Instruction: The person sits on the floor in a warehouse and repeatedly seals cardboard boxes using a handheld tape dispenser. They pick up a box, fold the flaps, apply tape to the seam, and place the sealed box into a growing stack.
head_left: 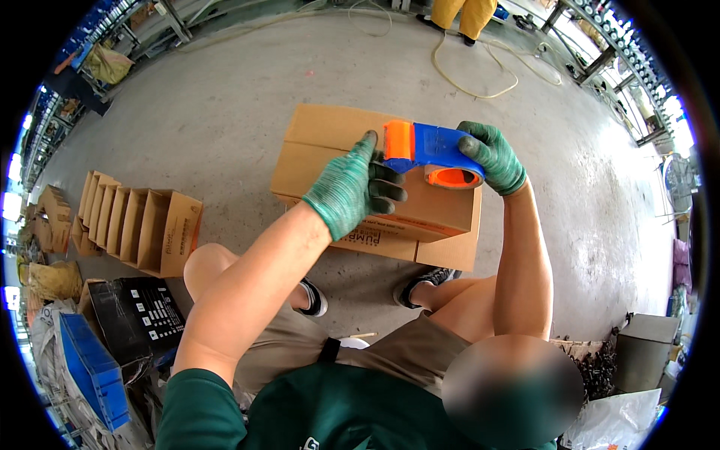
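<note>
A blue and orange tape dispenser (pixel 441 144) is held over a brown cardboard box (pixel 324 139). My right hand (pixel 496 159), in a green glove with dark fingertips, grips its far-right end. Beside the dispenser's orange front end is my left hand (pixel 346 187), gloved the same way, thumb raised and fingers apart. Whether its fingertips touch the dispenser I cannot tell. The box lies on the floor in front of my feet, its upper faces closed, with another cardboard piece showing beneath its near right corner.
Several open cardboard boxes (pixel 178 236) stand in a row at left. Nearer are a black carton (pixel 142 315) and a blue bin (pixel 94 371). A hose (pixel 480 96) curls near a person in yellow trousers (pixel 461 16). A grey box (pixel 646 349) stands at lower right; metal racks line both sides.
</note>
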A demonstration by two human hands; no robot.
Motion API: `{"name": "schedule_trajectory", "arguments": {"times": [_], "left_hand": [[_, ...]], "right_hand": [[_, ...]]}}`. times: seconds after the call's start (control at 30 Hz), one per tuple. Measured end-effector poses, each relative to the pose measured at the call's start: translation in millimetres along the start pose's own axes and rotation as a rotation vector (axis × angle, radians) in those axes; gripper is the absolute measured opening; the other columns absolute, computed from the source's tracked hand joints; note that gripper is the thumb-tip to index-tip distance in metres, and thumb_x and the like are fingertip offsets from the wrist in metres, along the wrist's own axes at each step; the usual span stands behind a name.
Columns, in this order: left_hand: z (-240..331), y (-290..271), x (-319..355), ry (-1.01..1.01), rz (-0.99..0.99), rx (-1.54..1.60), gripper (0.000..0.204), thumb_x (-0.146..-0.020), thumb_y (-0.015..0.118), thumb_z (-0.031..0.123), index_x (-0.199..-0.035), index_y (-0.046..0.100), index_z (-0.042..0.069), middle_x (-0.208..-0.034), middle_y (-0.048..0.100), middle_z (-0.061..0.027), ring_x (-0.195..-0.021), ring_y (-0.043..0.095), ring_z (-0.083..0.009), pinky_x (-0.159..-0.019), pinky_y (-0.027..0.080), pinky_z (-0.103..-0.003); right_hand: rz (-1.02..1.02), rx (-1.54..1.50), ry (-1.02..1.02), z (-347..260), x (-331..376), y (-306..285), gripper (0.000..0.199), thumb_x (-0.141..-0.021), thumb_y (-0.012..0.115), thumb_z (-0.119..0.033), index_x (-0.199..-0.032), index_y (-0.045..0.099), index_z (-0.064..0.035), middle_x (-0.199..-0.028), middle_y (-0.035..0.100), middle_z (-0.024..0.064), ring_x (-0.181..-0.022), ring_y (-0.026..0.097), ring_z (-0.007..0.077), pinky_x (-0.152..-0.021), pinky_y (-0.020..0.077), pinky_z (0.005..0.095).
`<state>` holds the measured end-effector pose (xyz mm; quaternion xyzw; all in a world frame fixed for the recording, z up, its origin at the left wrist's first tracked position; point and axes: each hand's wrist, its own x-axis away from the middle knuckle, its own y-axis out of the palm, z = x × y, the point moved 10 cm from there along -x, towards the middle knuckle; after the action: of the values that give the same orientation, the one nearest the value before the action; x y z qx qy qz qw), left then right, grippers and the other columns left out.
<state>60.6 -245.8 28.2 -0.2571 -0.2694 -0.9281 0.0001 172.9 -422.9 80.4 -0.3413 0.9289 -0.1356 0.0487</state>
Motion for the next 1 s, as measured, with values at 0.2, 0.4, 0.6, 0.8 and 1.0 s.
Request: {"name": "schedule_trajectory", "arguments": {"times": [0.2, 0.4, 0.6, 0.8, 1.0], "left_hand": [[1.8, 4.9, 0.9, 0.093, 0.184, -0.068, 0.031, -0.107, 0.045, 0.038, -0.108, 0.060, 0.010, -0.079, 0.063, -0.0054, -0.060, 0.064, -0.0182, -0.045, 0.048, -0.030], [54.3, -40.5, 3.1, 0.388, 0.420, -0.717, 0.029, -0.107, 0.042, 0.028, -0.105, 0.059, 0.005, -0.083, 0.064, -0.0076, -0.067, 0.062, -0.0175, -0.055, 0.050, -0.030], [108.1, -181.0, 24.9, 0.401, 0.556, -0.274, 0.027, -0.108, 0.040, 0.024, -0.115, 0.054, 0.001, -0.108, 0.066, -0.0144, -0.091, 0.071, -0.0283, -0.074, 0.063, -0.041], [96.2, -194.0, 11.1, 0.388, 0.516, -0.216, 0.030, -0.107, 0.046, 0.024, -0.128, 0.047, 0.003, -0.117, 0.064, -0.0163, -0.093, 0.071, -0.0344, -0.080, 0.062, -0.045], [64.4, -236.5, -32.7, 0.226, 0.488, -0.477, 0.030, -0.104, 0.052, 0.028, -0.125, 0.057, 0.006, -0.110, 0.068, -0.0105, -0.092, 0.067, -0.0213, -0.082, 0.056, -0.037]], "right_hand": [[0.002, 0.025, 0.006, -0.1, 1.6, -2.5, 0.046, -0.088, 0.072, -0.050, -0.087, 0.066, -0.0040, -0.077, 0.052, -0.0040, -0.075, 0.047, 0.0078, -0.068, 0.0433, 0.0259], [-0.042, 0.136, 0.006, -16.8, -0.2, 8.2, 0.054, -0.084, 0.075, -0.054, -0.093, 0.069, -0.0007, -0.079, 0.056, -0.0014, -0.077, 0.049, 0.0093, -0.071, 0.0459, 0.0275], [-0.040, 0.261, 0.032, -25.7, -3.8, 13.8, 0.057, -0.084, 0.076, -0.053, -0.098, 0.070, 0.0025, -0.078, 0.060, 0.0019, -0.076, 0.053, 0.0102, -0.071, 0.0492, 0.0295], [-0.017, 0.304, 0.068, -30.8, -8.8, 24.6, 0.053, -0.086, 0.076, -0.049, -0.098, 0.071, 0.0028, -0.076, 0.061, 0.0024, -0.073, 0.054, 0.0103, -0.069, 0.0500, 0.0292], [-0.010, 0.304, 0.082, -32.2, -10.0, 28.5, 0.052, -0.086, 0.077, -0.046, -0.100, 0.072, 0.0030, -0.076, 0.061, 0.0023, -0.073, 0.053, 0.0096, -0.068, 0.0506, 0.0293]]}}
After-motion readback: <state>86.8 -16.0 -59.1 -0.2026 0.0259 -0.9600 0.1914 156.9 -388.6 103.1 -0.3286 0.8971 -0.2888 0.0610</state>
